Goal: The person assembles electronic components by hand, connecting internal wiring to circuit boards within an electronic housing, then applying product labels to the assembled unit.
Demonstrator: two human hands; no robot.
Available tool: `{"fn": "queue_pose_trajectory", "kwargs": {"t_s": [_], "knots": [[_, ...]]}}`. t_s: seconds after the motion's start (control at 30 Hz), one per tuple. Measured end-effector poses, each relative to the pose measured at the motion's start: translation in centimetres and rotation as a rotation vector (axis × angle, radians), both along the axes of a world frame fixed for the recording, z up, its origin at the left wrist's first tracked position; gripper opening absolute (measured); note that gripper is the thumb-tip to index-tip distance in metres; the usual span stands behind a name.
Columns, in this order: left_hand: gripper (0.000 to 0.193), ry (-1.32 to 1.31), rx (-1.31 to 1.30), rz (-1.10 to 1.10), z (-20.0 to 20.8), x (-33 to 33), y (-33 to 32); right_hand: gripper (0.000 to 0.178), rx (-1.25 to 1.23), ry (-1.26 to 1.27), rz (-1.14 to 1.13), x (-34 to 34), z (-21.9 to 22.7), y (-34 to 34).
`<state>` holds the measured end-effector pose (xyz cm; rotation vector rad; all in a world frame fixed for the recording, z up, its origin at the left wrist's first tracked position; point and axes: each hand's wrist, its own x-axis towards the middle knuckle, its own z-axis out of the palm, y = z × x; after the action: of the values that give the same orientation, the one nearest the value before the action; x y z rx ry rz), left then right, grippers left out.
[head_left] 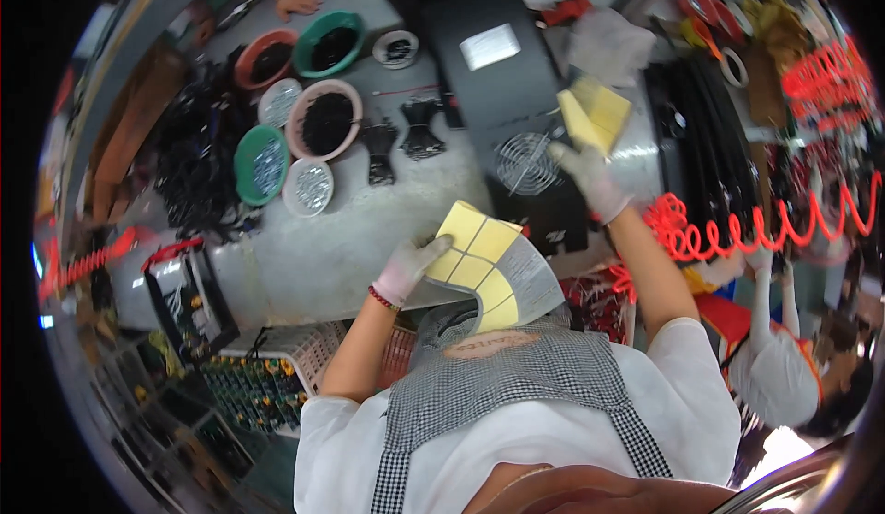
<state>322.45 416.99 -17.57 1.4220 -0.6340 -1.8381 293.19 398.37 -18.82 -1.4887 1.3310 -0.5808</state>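
My left hand point(408, 267), in a whitish glove with a red bead bracelet at the wrist, pinches the left edge of a bent sheet of yellow labels point(495, 254) with grey backing, held in front of my apron. Further right, my right hand point(595, 177), also gloved, is at the lower end of some folded yellow sheets point(601, 116). Its fingers appear closed on them, though motion blurs them. Just left of that hand, a round wire fan guard point(527, 164) sits on a black panel point(502, 71) with a white label on its upper part.
Bowls of black and silvery small parts, among them a pink bowl point(305, 141), stand at the left on the metal table point(359, 228). Bundles of black cable point(422, 131) lie beside them. A coiled red hose point(737, 237) hangs at the right. Another person's hand point(299, 2) shows at the far side.
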Motion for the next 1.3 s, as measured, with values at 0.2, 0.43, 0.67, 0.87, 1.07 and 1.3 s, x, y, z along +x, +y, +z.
{"fn": "queue_pose_trajectory", "kwargs": {"t_s": [0.2, 0.43, 0.67, 0.87, 1.07, 1.3], "knots": [[0.043, -0.246, -0.194, 0.132, 6.3, 4.8, -2.6, 0.067, -0.173, 0.047, 0.016, 1.1, -1.7, -14.2], [0.049, -0.309, -0.321, 0.561, 12.1, 8.4, -1.4, 0.042, 0.084, -0.243, 0.135, 0.7, -5.5, -17.8], [0.055, -0.281, -0.261, 0.464, 13.7, 7.7, -0.5, 0.054, -0.452, 0.680, 0.152, 0.8, -2.8, -16.0], [0.050, -0.407, -0.528, 0.251, 13.2, 5.7, -0.5, 0.081, 0.243, -0.494, 0.580, 8.5, 11.1, 2.2], [0.044, -0.221, -0.418, 0.072, 13.0, 3.5, -2.5, 0.090, -0.001, -0.563, 0.465, 9.2, 15.4, 10.3], [0.073, -0.308, -0.818, -0.297, 16.0, 0.7, -2.2, 0.072, -0.139, -0.438, 0.307, 6.2, 16.9, 13.2]]}}
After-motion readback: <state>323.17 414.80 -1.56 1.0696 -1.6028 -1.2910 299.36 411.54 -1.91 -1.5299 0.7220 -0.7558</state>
